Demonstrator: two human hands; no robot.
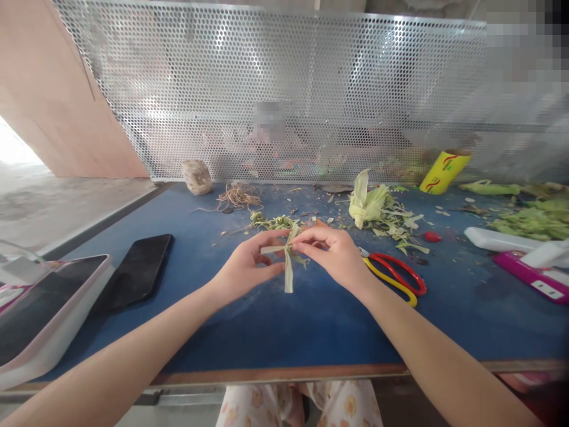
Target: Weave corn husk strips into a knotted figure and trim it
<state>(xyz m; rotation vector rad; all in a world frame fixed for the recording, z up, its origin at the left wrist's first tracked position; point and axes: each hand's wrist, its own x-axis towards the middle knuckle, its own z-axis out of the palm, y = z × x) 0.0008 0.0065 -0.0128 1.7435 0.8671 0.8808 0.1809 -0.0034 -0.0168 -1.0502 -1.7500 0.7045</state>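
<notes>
Pale green strips of what looks like corn husk (288, 277) cross each other above the middle of the table; one end hangs down and another points left. My left hand (244, 261) is curled around the left side of the strips, its fingertips at the crossing. With thumb and forefinger pinched, my right hand (335, 252) grips the same strips from the right; the exact grip is partly hidden by the fingers. Just behind my hands lies a small heap of knotted green husk pieces (271, 222). Scissors with red and yellow handles (400, 277) rest beside my right wrist.
A black phone (137, 270) and a white-framed tablet (48, 302) lie left. Behind are a twine roll (197, 177), tangled fibre (240, 194), a husk bundle (367, 204) and a yellow roll (444, 172). A purple-white power strip (533, 279) sits right. Perforated metal (311, 77) closes the back.
</notes>
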